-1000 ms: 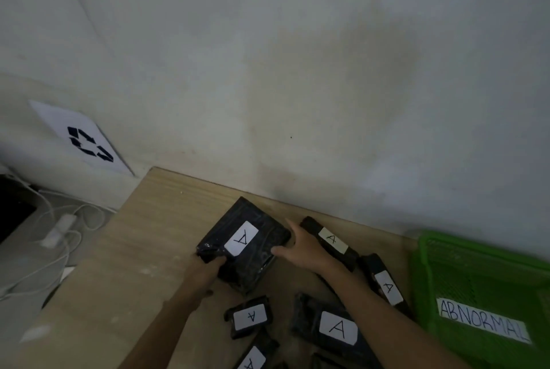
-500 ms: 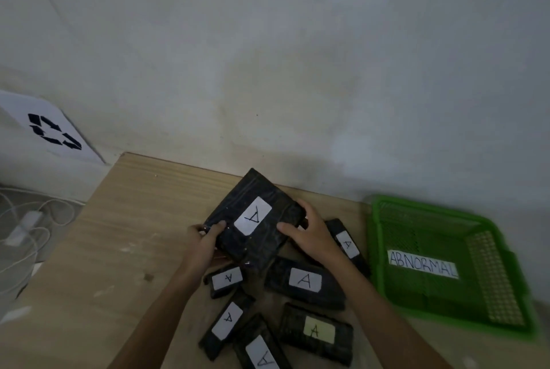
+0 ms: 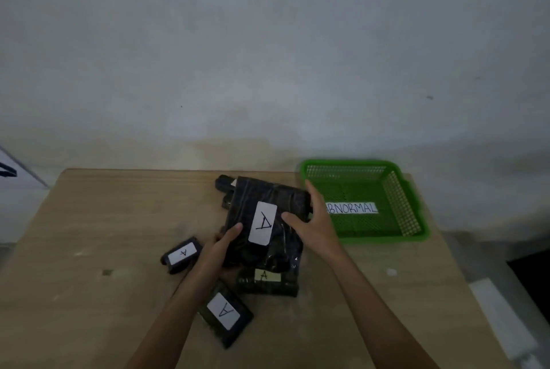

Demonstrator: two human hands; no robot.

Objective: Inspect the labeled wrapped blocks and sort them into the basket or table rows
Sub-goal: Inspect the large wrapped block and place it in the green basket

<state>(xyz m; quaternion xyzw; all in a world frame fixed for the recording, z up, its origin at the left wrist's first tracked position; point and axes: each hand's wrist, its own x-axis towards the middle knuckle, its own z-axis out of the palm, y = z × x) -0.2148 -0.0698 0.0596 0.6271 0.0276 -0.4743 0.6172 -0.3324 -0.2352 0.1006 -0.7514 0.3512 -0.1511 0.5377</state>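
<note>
The large wrapped block, labelled A, is gripped between the left hand at its lower-left edge and the right hand at its right edge, over smaller blocks lying on the surface, just beside the green basket.

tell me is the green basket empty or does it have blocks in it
Empty: the green basket shows only its mesh floor and the ABNORMAL label.
</note>
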